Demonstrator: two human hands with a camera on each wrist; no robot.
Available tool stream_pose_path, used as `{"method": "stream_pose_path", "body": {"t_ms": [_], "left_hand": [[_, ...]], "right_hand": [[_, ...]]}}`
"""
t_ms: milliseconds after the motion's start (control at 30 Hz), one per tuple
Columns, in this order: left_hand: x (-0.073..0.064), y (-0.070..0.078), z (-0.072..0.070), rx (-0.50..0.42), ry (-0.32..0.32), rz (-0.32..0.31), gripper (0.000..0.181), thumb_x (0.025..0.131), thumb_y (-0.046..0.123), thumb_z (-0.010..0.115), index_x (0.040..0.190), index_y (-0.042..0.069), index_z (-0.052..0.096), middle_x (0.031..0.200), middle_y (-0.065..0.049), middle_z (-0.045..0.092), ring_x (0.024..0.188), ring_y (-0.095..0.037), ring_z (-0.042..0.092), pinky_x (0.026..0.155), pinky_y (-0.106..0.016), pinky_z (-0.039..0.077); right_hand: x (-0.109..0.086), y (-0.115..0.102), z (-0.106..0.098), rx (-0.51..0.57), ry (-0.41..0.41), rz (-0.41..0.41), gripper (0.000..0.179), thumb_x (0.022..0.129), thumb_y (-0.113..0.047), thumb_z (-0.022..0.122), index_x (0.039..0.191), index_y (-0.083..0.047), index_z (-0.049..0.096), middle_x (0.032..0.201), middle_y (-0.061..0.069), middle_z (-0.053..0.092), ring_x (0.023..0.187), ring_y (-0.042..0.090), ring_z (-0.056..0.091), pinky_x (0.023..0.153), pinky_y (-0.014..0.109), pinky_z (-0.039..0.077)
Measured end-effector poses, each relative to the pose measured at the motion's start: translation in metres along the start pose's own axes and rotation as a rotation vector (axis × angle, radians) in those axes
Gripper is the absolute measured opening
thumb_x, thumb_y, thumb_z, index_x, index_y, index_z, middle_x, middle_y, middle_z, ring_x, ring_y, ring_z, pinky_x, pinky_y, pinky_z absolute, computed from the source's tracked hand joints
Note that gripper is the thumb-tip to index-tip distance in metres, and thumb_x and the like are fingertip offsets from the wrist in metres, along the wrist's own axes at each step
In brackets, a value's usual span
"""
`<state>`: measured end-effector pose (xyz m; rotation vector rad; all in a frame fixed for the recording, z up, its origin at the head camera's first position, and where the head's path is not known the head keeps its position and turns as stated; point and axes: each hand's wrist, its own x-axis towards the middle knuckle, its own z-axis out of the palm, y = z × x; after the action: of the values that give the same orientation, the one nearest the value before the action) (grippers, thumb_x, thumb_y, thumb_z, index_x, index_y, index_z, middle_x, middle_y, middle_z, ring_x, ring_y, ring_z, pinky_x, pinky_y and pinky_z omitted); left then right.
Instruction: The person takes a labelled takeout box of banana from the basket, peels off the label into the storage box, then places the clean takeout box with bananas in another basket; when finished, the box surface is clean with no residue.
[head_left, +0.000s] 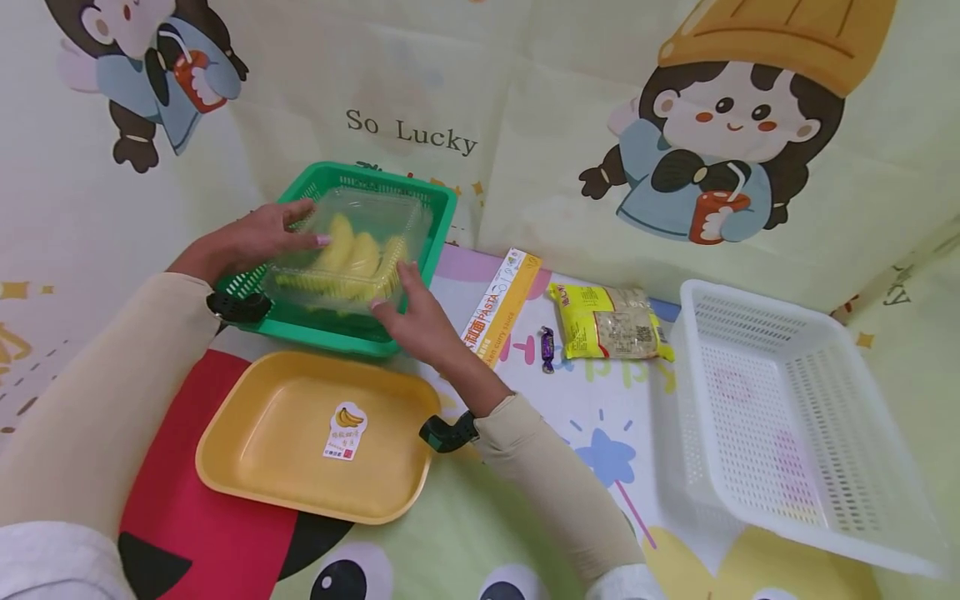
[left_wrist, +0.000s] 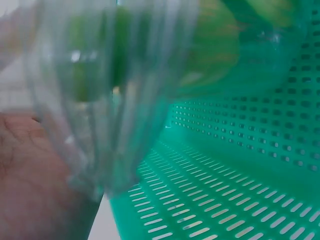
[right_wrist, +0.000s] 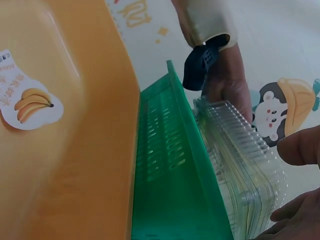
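A clear plastic box (head_left: pixel 367 218) with several long yellow fruits (head_left: pixel 363 254) inside sits tilted over the green basket (head_left: pixel 352 340). My left hand (head_left: pixel 262 237) grips the box at its left side, thumb along the near part and fingers at the back. At the front right corner, my right hand (head_left: pixel 423 325) holds the box between thumb and fingers. In the left wrist view the box's ribbed side (left_wrist: pixel 100 100) is blurred, above the slotted basket floor (left_wrist: pixel 200 185). The right wrist view shows the box (right_wrist: pixel 245 170) at the basket's rim.
A yellow tray (head_left: pixel 277 450) with a banana sticker (head_left: pixel 347 429) stands in front of the basket. To the right lie a pasta box (head_left: pixel 502 308), a purple wrapped candy (head_left: pixel 547 350) and a yellow bag (head_left: pixel 611 323). A white basket (head_left: pixel 772 417) stands at far right.
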<state>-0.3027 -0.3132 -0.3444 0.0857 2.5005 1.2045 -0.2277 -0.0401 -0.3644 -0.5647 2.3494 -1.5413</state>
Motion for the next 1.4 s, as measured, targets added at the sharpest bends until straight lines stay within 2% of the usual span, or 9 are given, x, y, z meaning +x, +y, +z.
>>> {"method": "stream_pose_path", "body": {"t_ms": [167,267,467,633,733,933,1167,1300,1400], "left_hand": [[0.003,-0.004,0.000,-0.002,0.023,-0.011,0.103,0.088,0.056,0.061,0.156,0.020,-0.008,0.162,-0.012,-0.004,0.144,-0.043,0.004,0.108,-0.063,0.021],[0.005,-0.007,-0.001,0.045,0.017,-0.018,0.104,0.089,0.056,0.061,0.155,0.018,-0.010,0.161,-0.015,-0.005,0.143,-0.044,0.002,0.106,-0.065,0.019],[0.007,-0.010,-0.003,0.132,-0.007,0.002,0.104,0.092,0.050,0.062,0.154,0.009,-0.011,0.160,-0.020,-0.007,0.143,-0.046,0.000,0.107,-0.066,0.016],[0.009,-0.010,-0.002,0.152,-0.008,-0.010,0.105,0.091,0.051,0.061,0.153,0.008,-0.012,0.160,-0.020,-0.007,0.144,-0.044,-0.001,0.109,-0.064,0.013],[0.010,-0.009,-0.002,0.157,-0.018,-0.029,0.106,0.091,0.052,0.061,0.153,0.008,-0.013,0.160,-0.020,-0.008,0.144,-0.044,-0.001,0.109,-0.064,0.013],[0.010,-0.010,-0.001,0.160,-0.054,-0.047,0.106,0.092,0.048,0.062,0.152,0.006,-0.014,0.159,-0.021,-0.010,0.144,-0.044,-0.005,0.109,-0.064,0.013],[0.011,-0.009,0.002,0.205,-0.053,-0.079,0.115,0.086,0.056,0.065,0.153,0.005,-0.013,0.158,-0.025,-0.007,0.142,-0.048,-0.001,0.105,-0.068,0.017],[0.013,-0.003,0.007,0.250,-0.053,-0.059,0.117,0.084,0.057,0.067,0.153,0.005,-0.011,0.158,-0.027,-0.003,0.141,-0.049,0.002,0.105,-0.069,0.017],[0.015,0.001,0.011,0.285,-0.065,-0.053,0.118,0.085,0.053,0.069,0.153,0.004,-0.013,0.157,-0.028,-0.003,0.141,-0.049,0.003,0.106,-0.067,0.015]], "right_hand": [[0.009,0.000,0.010,-0.068,-0.028,0.012,0.076,0.101,-0.031,0.049,0.155,-0.005,0.001,0.162,0.011,-0.004,0.145,0.014,-0.011,0.115,0.046,-0.009],[0.013,0.001,0.013,-0.146,-0.026,0.003,0.078,0.102,-0.033,0.048,0.155,-0.003,-0.001,0.162,0.013,-0.001,0.146,0.018,-0.008,0.112,0.049,-0.014],[0.020,-0.001,0.011,-0.338,0.024,0.001,0.075,0.101,-0.033,0.052,0.154,0.000,0.012,0.159,0.013,0.019,0.144,0.023,0.022,0.115,0.051,-0.001],[0.025,0.000,0.015,-0.511,0.046,0.008,0.075,0.099,-0.033,0.057,0.153,0.002,0.019,0.158,0.017,0.021,0.140,0.024,0.031,0.116,0.050,0.006],[0.025,0.000,0.018,-0.616,0.051,0.023,0.077,0.098,-0.033,0.058,0.153,0.002,0.017,0.159,0.016,0.019,0.141,0.024,0.030,0.116,0.051,0.008],[0.026,0.000,0.024,-0.768,0.031,0.055,0.079,0.098,-0.038,0.057,0.154,-0.001,0.016,0.160,0.011,0.016,0.145,0.020,0.018,0.115,0.053,0.009],[0.027,0.002,0.028,-0.823,0.038,0.080,0.085,0.097,-0.041,0.058,0.156,-0.007,0.008,0.159,0.006,0.024,0.145,0.021,0.019,0.115,0.054,0.008],[0.027,0.002,0.028,-0.908,0.011,0.104,0.079,0.098,-0.043,0.054,0.156,-0.006,0.014,0.156,0.006,0.031,0.147,0.023,0.011,0.115,0.052,0.010],[0.028,0.001,0.027,-0.951,-0.027,0.125,0.075,0.099,-0.045,0.052,0.154,-0.005,0.021,0.153,0.005,0.037,0.147,0.021,0.012,0.115,0.049,0.016]]}}
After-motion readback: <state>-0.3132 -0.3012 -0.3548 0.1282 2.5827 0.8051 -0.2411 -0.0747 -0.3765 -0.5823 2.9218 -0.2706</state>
